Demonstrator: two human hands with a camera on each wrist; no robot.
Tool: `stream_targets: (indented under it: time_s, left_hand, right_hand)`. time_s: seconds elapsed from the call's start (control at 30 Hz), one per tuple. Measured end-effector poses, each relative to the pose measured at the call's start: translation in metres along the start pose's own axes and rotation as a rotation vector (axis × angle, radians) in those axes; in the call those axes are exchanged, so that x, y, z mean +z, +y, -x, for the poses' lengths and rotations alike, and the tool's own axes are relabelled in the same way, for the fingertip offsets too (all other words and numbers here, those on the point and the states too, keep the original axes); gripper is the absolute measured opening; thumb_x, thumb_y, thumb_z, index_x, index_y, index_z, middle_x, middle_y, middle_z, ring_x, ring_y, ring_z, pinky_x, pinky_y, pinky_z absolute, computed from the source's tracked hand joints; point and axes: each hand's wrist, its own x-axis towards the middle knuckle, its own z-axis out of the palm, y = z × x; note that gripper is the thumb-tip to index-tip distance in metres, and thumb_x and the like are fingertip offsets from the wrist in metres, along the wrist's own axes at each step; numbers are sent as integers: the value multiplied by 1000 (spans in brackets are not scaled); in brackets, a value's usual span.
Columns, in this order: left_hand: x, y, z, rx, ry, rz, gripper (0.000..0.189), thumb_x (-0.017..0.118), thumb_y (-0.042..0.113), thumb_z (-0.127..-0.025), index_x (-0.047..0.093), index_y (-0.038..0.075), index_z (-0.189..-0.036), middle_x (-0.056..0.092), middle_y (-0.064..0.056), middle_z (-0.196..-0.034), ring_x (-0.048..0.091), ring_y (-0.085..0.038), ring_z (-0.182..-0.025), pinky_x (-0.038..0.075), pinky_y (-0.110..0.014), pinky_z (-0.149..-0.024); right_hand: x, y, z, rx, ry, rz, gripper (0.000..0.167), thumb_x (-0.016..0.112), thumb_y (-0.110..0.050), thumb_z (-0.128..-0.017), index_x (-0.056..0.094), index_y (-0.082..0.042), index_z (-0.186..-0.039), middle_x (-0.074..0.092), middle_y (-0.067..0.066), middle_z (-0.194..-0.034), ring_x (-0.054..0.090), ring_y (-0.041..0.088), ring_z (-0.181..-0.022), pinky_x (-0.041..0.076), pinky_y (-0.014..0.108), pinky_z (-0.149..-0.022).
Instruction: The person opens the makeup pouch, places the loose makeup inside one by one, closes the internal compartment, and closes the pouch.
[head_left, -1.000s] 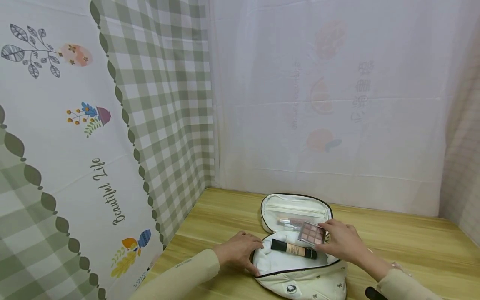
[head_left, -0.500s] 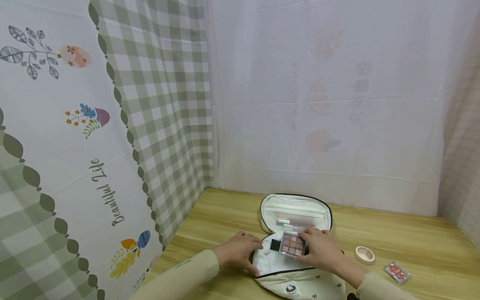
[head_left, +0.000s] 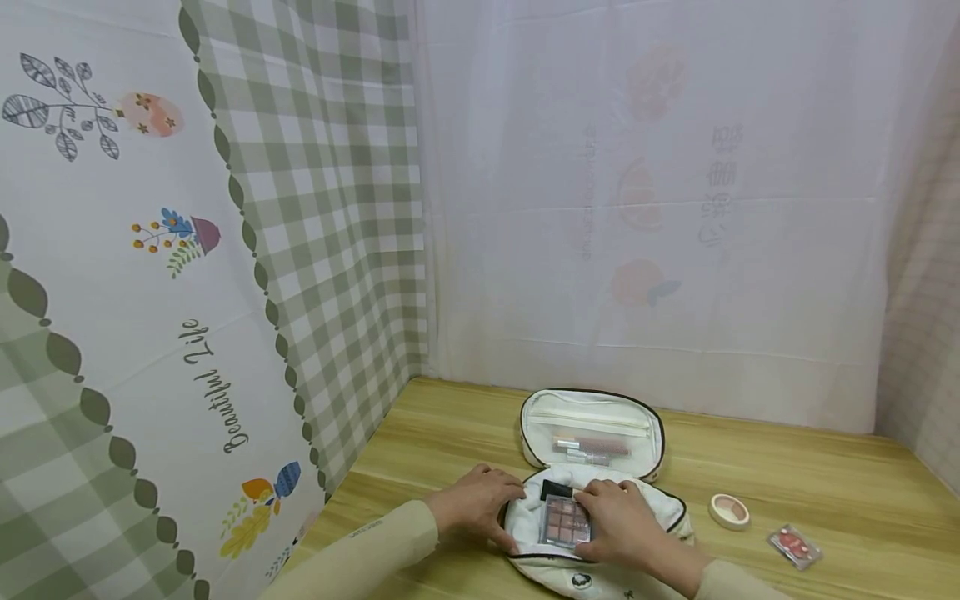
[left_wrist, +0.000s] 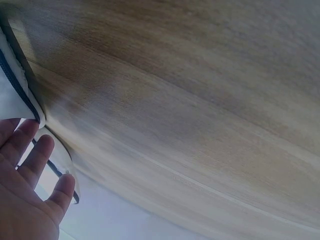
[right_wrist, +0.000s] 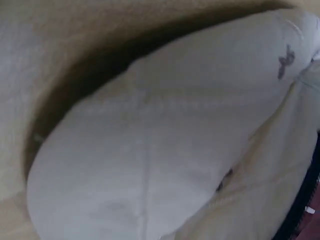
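Note:
A cream makeup bag with dark piping lies unzipped on the table, lid folded back. My left hand rests against its left rim, thumb and fingers spread along the edge. In the left wrist view, the visible fingers are fairly straight beside the bag's edge. My right hand pinches a clear-cased eyeshadow palette inside the bag's opening, over a black-capped tube that it partly hides. The right wrist view shows the bag's side but no fingers.
A slim tube and a smaller silver-ended item lie in the lid's clear pocket. Right of the bag, a round cream compact and a small clear case with red contents lie on the wooden table. Curtains hang behind and left.
My right hand has carried the eyeshadow palette leftward and down into the bag, over the black-capped tube. The compact and red case on the right have come into view. My left hand has stayed put.

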Motion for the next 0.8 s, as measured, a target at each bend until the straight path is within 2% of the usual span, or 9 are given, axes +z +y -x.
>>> stream_targets:
  time_s: [0.13, 0.4, 0.67, 0.8]
  left_hand:
    - [0, 1, 0, -5, -3, -5, 84, 71, 75, -71, 59, 22, -135, 53, 11, -138, 48, -8, -127, 36, -35, -104]
    - [-1, 1, 0, -5, -12, 8, 85, 70, 75, -71, 59, 22, -135, 53, 11, -139, 47, -8, -127, 36, -35, -103]
    - [-1, 1, -1, -3, -5, -3, 85, 71, 75, -70, 59, 22, -135, 53, 11, -138, 47, -7, -127, 36, -34, -103]
    - [-1, 0, 0, -4, -5, -2, 85, 70, 75, -70, 59, 22, -135, 53, 11, -138, 47, -8, -127, 36, -35, -103]
  right_hand:
    - [5, -3, -2, 22, -32, 12, 66, 86, -53, -58, 71, -7, -104, 61, 1, -95, 59, 27, -93, 44, 55, -81]
    - [10, -8, -3, -7, 4, 35, 61, 85, -52, -59, 70, -9, -100, 61, 2, -94, 58, 26, -93, 43, 51, -78]
    - [13, -15, -8, -15, -18, 69, 66, 84, -55, -63, 71, -6, -105, 62, 4, -97, 58, 27, -93, 43, 50, -76]
    - [13, -16, -8, -18, -4, 88, 68, 84, -55, -64, 72, -5, -108, 61, 4, -97, 58, 27, -93, 43, 49, -75]
